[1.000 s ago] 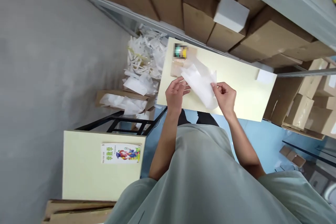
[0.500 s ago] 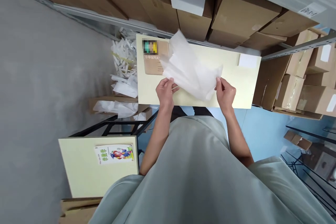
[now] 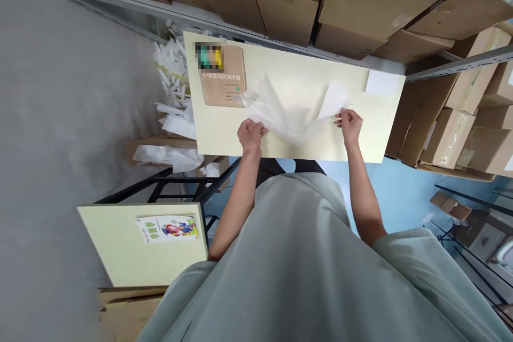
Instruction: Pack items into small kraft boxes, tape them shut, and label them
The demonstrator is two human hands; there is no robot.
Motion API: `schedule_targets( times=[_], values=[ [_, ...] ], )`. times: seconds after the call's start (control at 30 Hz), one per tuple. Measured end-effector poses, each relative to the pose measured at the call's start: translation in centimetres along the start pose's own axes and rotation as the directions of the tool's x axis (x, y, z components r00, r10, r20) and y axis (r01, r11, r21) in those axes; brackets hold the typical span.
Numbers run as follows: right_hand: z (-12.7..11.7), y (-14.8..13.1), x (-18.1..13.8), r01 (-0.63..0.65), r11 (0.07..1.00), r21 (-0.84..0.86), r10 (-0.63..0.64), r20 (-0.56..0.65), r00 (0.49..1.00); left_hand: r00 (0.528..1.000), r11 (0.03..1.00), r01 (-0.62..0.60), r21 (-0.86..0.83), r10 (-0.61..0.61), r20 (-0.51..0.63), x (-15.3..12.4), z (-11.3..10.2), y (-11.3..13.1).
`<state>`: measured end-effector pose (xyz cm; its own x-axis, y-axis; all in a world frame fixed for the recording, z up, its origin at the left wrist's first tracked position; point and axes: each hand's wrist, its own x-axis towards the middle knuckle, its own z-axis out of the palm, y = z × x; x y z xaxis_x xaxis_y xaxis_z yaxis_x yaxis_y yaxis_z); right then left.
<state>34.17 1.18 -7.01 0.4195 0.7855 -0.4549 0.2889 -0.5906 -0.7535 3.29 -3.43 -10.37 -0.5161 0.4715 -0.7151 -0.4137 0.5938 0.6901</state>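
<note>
A thin, translucent white sheet (image 3: 294,120) sags in a U between my hands, above the pale yellow table (image 3: 320,150). My left hand (image 3: 250,134) pinches its left edge between thumb and fingers. The right edge is gripped by my right hand (image 3: 350,124), with the fingertips closed on it. Just past my left hand lies a brown book (image 3: 223,88), flat on the table at the left end; a sheet corner reaches its lower right edge. At the table's far right corner is a white paper (image 3: 379,83).
Cardboard boxes (image 3: 280,10) fill the shelf beyond the table. More boxes (image 3: 444,133) stand at the right. Crumpled white paper scraps (image 3: 173,72) are piled at the left. A second pale table (image 3: 116,243) at lower left carries a colourful book (image 3: 168,228).
The sheet has dropped from a raised, crumpled shape into a sagging curve, uncovering the brown book. My right hand has moved slightly outward and up. The camera view has shifted.
</note>
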Motion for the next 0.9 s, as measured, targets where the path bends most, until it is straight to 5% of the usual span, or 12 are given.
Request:
schedule_targets(
  times=[0.17, 0.3, 0.57, 0.73, 0.8, 0.9],
  values=[
    [0.0, -0.5, 0.1, 0.122, 0.989, -0.082, -0.131, -0.114, 0.985, 0.999, 0.996, -0.043, 0.083, 0.044, -0.016, -0.4, -0.5, -0.6],
    [1.0, -1.0, -0.9, 0.344, 0.893, -0.292, -0.330, 0.096, 0.939, 0.999, 0.994, -0.040, 0.106, 0.035, 0.041, -0.9, -1.1, -0.7],
    [1.6, 1.5, 2.2, 0.332, 0.663, -0.671, -0.221, 0.249, 0.943, 0.998, 0.993, -0.031, 0.116, 0.024, 0.065, -0.3, -1.2, -1.5],
    [0.9, -0.7, 2.5, 0.387, 0.700, -0.600, -0.340, 0.195, 0.920, 0.994, 0.976, -0.102, 0.195, 0.106, -0.011, -0.6, -0.9, -1.7],
    [0.9, -3.4, 1.3, 0.472, 0.727, -0.499, -0.468, 0.144, 0.872, 0.967, 0.942, -0.236, 0.238, 0.252, -0.040, -1.6, -0.9, -0.8],
    [2.4, -8.8, -2.5, 0.655, 0.688, -0.313, -0.622, 0.211, 0.754, 0.879, 0.857, -0.477, 0.195, 0.465, 0.108, -3.9, -1.2, 2.2]
  ],
)
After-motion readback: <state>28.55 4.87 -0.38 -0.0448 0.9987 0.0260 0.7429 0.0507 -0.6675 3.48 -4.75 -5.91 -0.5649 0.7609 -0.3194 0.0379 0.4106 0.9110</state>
